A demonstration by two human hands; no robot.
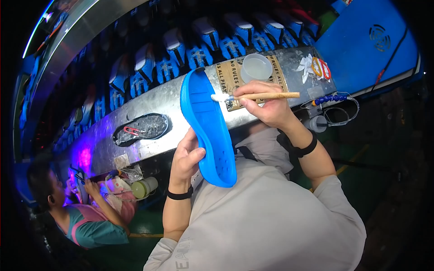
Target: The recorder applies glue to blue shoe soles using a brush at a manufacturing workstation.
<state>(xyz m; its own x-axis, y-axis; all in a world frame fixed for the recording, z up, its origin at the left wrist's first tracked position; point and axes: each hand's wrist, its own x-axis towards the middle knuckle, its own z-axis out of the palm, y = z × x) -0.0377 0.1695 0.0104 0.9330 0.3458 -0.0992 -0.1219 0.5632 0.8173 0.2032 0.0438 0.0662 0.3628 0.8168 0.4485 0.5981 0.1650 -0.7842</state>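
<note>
Metal bench [160,101] bears lettered cardboard [231,74]; left grip [186,158] holds blue sole [210,128], right grip [267,106] brush [276,95].

A long blue shoe sole [205,122] is in the left hand [186,156] over there, inside showing, and a white-tipped wooden brush [275,95] lies sideways in the right hand [267,107].

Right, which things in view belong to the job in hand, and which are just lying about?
In the job:
Blue sole, in the left hand
Wooden-handled brush, in the right hand, tip over the sole
Translucent tub, probably, standing close by

Apparently just lying about:
Orange and red loops
Crumpled white paper
Dark sole-shaped piece with a red item on it
</note>
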